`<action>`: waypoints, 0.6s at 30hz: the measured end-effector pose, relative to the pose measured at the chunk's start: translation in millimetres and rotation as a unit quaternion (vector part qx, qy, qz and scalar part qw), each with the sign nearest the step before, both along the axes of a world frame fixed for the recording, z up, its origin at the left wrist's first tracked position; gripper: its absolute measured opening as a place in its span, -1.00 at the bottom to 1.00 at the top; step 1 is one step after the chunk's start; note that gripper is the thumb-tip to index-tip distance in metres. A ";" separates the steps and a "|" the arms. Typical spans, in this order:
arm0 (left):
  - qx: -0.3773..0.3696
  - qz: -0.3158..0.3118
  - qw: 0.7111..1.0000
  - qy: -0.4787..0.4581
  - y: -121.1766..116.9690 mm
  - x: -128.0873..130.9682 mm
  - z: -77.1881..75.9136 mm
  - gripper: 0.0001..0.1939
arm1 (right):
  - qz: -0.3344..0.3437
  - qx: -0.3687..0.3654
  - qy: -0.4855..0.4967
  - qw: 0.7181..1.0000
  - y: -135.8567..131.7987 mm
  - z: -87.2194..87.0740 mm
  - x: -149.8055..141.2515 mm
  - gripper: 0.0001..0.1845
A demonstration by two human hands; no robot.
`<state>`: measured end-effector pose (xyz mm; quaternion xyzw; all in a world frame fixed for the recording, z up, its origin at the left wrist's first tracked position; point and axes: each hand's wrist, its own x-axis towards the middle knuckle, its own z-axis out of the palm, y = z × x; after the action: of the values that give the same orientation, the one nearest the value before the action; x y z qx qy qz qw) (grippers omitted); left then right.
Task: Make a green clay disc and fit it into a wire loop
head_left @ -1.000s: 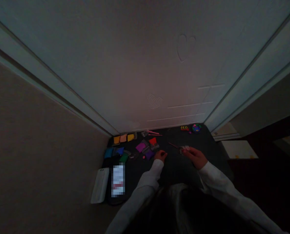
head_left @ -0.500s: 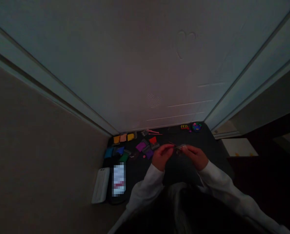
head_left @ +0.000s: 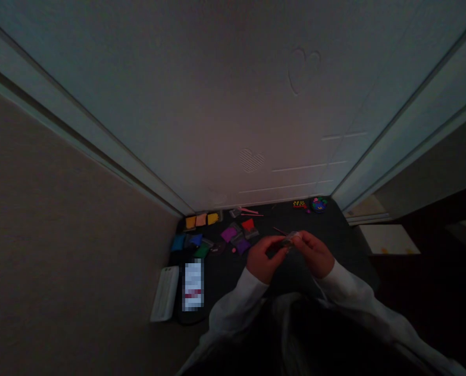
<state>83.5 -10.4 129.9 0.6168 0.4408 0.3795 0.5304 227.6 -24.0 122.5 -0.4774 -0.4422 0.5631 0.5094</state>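
The scene is very dark. My left hand (head_left: 263, 256) and my right hand (head_left: 314, 252) meet above a black mat (head_left: 291, 277). Both pinch a small pale object (head_left: 291, 239) between their fingertips; I cannot make out what it is. A thin dark stick (head_left: 280, 230) lies on the mat just behind the hands. Left of the hands lie small coloured packets: purple (head_left: 229, 233), red (head_left: 248, 225), yellow and orange (head_left: 201, 220), blue (head_left: 186, 241) and green (head_left: 201, 251).
A white tray (head_left: 164, 293) and a blurred card (head_left: 193, 285) lie at the mat's left end. Small multicoloured pieces (head_left: 309, 204) sit at the far right by a white door (head_left: 256, 104). A pale mat (head_left: 389, 239) lies to the right.
My left hand lifted from the mat near the purple packet and moved right to join my right hand on the small object. Both hands now hold it together.
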 end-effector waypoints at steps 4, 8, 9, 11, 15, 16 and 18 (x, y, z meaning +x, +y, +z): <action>-0.043 -0.030 0.996 -0.072 -0.4 -3.6 2.6 -0.65 | 0.003 0.022 0.015 1.000 -0.3 4.8 -2.6 -0.73; -0.137 -0.041 0.969 -0.201 2.9 -9.6 -1.9 -0.58 | 0.051 -0.024 0.028 0.998 -0.5 10.5 -4.8 -0.72; -0.161 -0.033 0.961 -0.222 4.0 -10.8 -3.2 -0.59 | 0.069 -0.036 0.023 0.997 -0.1 11.3 -4.8 -0.72; -0.189 -0.026 0.954 -0.232 5.9 -12.3 -4.8 -0.60 | 0.090 -0.044 0.001 0.995 0.9 12.2 -3.9 -0.72; -0.168 -0.054 0.973 -0.147 8.3 -13.3 -3.3 -0.66 | 0.078 0.015 -0.094 0.992 2.7 13.0 -0.3 -0.75; -0.164 -0.060 0.975 -0.138 8.8 -13.2 -3.3 -0.65 | 0.074 0.032 -0.122 0.989 3.0 13.0 0.7 -0.75; -0.167 -0.070 0.972 -0.152 9.7 -12.5 -4.9 -0.59 | 0.064 0.053 -0.158 0.984 3.4 12.8 2.2 -0.77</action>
<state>71.0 -0.7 125.0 0.4843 0.3680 0.3519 0.7115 229.8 -20.6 135.3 -0.5033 -0.5759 0.4876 0.4210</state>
